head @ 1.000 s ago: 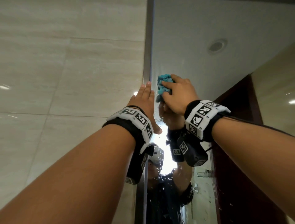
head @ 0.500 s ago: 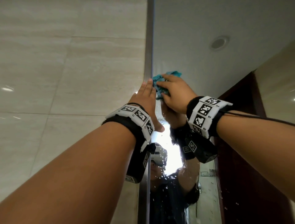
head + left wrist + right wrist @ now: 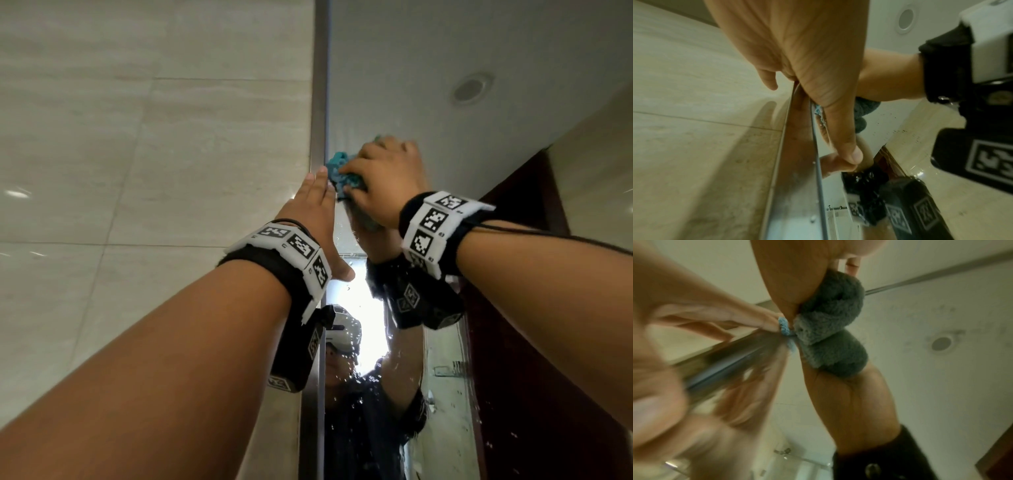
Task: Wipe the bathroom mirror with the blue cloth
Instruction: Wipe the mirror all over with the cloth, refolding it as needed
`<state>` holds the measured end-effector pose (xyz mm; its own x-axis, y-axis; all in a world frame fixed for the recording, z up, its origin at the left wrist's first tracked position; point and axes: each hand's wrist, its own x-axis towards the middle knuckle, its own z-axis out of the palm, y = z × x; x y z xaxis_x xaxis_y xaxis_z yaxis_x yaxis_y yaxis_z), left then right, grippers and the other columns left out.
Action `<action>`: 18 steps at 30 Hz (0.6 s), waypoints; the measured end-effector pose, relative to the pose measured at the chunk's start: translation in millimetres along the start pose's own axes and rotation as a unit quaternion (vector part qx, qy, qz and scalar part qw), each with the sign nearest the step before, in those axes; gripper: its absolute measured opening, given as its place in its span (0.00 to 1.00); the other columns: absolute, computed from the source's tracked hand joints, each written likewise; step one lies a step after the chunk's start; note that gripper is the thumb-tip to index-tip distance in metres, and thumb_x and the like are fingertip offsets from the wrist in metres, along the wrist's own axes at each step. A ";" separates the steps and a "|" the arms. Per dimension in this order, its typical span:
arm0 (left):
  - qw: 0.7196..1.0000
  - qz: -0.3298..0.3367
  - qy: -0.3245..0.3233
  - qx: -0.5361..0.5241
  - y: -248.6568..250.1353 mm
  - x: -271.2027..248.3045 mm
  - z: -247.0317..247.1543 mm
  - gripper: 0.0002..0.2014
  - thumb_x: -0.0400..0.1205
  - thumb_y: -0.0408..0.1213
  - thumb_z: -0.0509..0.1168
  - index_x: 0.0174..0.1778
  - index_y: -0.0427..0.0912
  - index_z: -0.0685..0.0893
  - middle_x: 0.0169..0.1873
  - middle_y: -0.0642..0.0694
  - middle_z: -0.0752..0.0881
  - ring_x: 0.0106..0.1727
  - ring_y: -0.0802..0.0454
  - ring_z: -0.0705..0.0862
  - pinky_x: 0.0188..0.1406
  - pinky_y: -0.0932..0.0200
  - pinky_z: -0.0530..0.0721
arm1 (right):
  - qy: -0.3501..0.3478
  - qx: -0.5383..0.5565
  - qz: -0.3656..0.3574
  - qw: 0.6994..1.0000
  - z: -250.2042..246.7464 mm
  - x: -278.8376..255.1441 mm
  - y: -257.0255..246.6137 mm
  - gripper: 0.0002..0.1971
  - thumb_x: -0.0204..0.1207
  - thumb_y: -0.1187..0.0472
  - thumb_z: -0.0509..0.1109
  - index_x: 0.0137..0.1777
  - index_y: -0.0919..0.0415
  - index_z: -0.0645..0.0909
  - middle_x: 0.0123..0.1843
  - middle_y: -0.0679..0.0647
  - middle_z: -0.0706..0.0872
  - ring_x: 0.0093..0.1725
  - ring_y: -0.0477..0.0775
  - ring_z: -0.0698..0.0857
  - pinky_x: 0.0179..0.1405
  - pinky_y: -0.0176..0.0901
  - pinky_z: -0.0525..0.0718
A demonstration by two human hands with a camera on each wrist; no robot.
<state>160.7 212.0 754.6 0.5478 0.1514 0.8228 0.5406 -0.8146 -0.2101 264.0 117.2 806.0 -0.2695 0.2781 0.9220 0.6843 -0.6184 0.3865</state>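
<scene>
My right hand (image 3: 380,178) grips the bunched blue cloth (image 3: 339,169) and presses it on the mirror (image 3: 462,44) close to the mirror's left edge, high up. In the right wrist view the cloth (image 3: 830,326) looks grey-blue, squeezed between the palm and the glass. My left hand (image 3: 313,212) lies flat with straight fingers against the metal frame strip (image 3: 320,85) and the tile beside it, just left of the cloth. The left wrist view shows the thumb (image 3: 840,129) resting along the mirror's edge, with the cloth (image 3: 864,112) behind it.
Beige wall tiles (image 3: 137,154) fill the left side. The mirror reflects a ceiling with a round light (image 3: 471,89), a dark red door (image 3: 520,308), my arms and headset. Water droplets (image 3: 479,428) speckle the lower glass.
The right hand with the cloth has moved up the glass along the left edge over the second. The left hand has stayed flat on the frame.
</scene>
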 end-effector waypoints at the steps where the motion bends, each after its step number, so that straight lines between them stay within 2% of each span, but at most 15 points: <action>1: 1.000 0.000 -0.001 0.001 -0.5 -0.2 -0.1 0.67 0.63 0.64 0.76 0.82 0.38 0.37 0.81 0.44 0.30 0.82 0.48 0.33 0.81 0.52 0.44 | -0.008 -0.011 0.026 1.000 -2.2 5.1 7.2 0.19 0.78 0.48 0.63 0.68 0.47 0.77 0.64 0.53 0.79 0.70 0.59 0.68 0.69 0.55 0.60; 3: 1.000 0.000 -0.004 0.002 -0.8 -1.1 -1.3 0.67 0.63 0.64 0.76 0.83 0.38 0.37 0.81 0.45 0.29 0.82 0.48 0.33 0.81 0.51 0.45 | -0.019 -0.002 0.075 0.997 -1.3 9.5 15.7 0.19 0.78 0.49 0.64 0.68 0.49 0.78 0.66 0.55 0.76 0.73 0.61 0.65 0.75 0.59 0.55; 5: 1.000 0.000 -0.005 -0.001 -1.3 -0.3 -1.1 0.67 0.63 0.64 0.76 0.83 0.39 0.37 0.81 0.45 0.29 0.82 0.48 0.33 0.81 0.51 0.45 | -0.021 0.058 0.083 0.995 4.2 3.8 5.6 0.20 0.79 0.52 0.63 0.70 0.55 0.76 0.64 0.57 0.74 0.66 0.61 0.72 0.71 0.53 0.65; 7: 1.000 0.000 -0.004 -0.009 -1.9 1.4 0.2 0.68 0.62 0.64 0.76 0.83 0.40 0.36 0.81 0.45 0.29 0.82 0.48 0.32 0.82 0.51 0.44 | -0.013 0.103 0.039 0.994 8.1 -6.0 -10.2 0.22 0.79 0.55 0.62 0.72 0.58 0.74 0.63 0.58 0.73 0.60 0.61 0.75 0.63 0.49 0.72; 10: 1.000 0.003 -0.002 -0.013 -2.6 2.1 1.5 0.70 0.61 0.65 0.76 0.82 0.39 0.34 0.81 0.45 0.30 0.82 0.48 0.32 0.80 0.53 0.41 | -0.042 0.087 -0.035 0.995 6.9 -6.1 -6.8 0.22 0.78 0.57 0.64 0.72 0.57 0.74 0.64 0.59 0.73 0.60 0.62 0.75 0.62 0.51 0.73; 11: 1.000 0.003 -0.001 -0.016 -2.9 2.0 1.8 0.70 0.61 0.65 0.76 0.82 0.39 0.33 0.81 0.45 0.29 0.82 0.48 0.32 0.79 0.55 0.40 | -0.050 0.084 -0.026 0.995 6.4 -0.8 4.0 0.22 0.77 0.58 0.65 0.71 0.56 0.76 0.64 0.59 0.73 0.61 0.63 0.74 0.63 0.51 0.73; 14: 1.000 0.001 -0.003 -0.016 -2.5 -0.3 0.8 0.69 0.62 0.63 0.77 0.82 0.39 0.35 0.81 0.46 0.29 0.82 0.49 0.31 0.78 0.56 0.40 | -0.032 0.117 0.128 0.984 5.1 14.8 42.3 0.21 0.74 0.60 0.69 0.68 0.56 0.79 0.65 0.62 0.74 0.65 0.68 0.73 0.67 0.50 0.72; 15: 1.000 0.000 -0.005 -0.014 -2.3 -0.6 0.3 0.68 0.62 0.63 0.77 0.82 0.39 0.35 0.81 0.46 0.29 0.82 0.49 0.31 0.78 0.56 0.40 | -0.028 0.116 0.157 0.980 5.6 15.8 45.8 0.21 0.74 0.60 0.70 0.68 0.55 0.79 0.65 0.62 0.74 0.66 0.68 0.73 0.68 0.50 0.71; 16: 1.000 -0.001 -0.008 -0.013 -1.8 -0.8 -0.3 0.68 0.63 0.63 0.77 0.82 0.39 0.35 0.80 0.46 0.29 0.82 0.49 0.31 0.79 0.56 0.40 | -0.032 0.113 0.159 0.980 6.9 14.9 42.4 0.21 0.75 0.60 0.70 0.68 0.55 0.79 0.66 0.61 0.74 0.66 0.67 0.72 0.69 0.51 0.71; 18: 1.000 -0.004 -0.010 -0.011 -1.0 -0.6 -0.6 0.68 0.62 0.64 0.76 0.82 0.39 0.35 0.80 0.46 0.28 0.82 0.48 0.31 0.78 0.56 0.39 | -0.036 0.135 0.107 0.984 8.0 7.5 21.8 0.20 0.76 0.61 0.67 0.69 0.54 0.78 0.65 0.60 0.74 0.65 0.64 0.72 0.67 0.50 0.71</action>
<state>159.4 212.5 754.7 0.5570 0.1687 0.8132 0.5305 -0.8256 -0.1921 282.3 111.7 821.2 -0.0584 0.2200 0.9738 0.8780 -0.4529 0.1549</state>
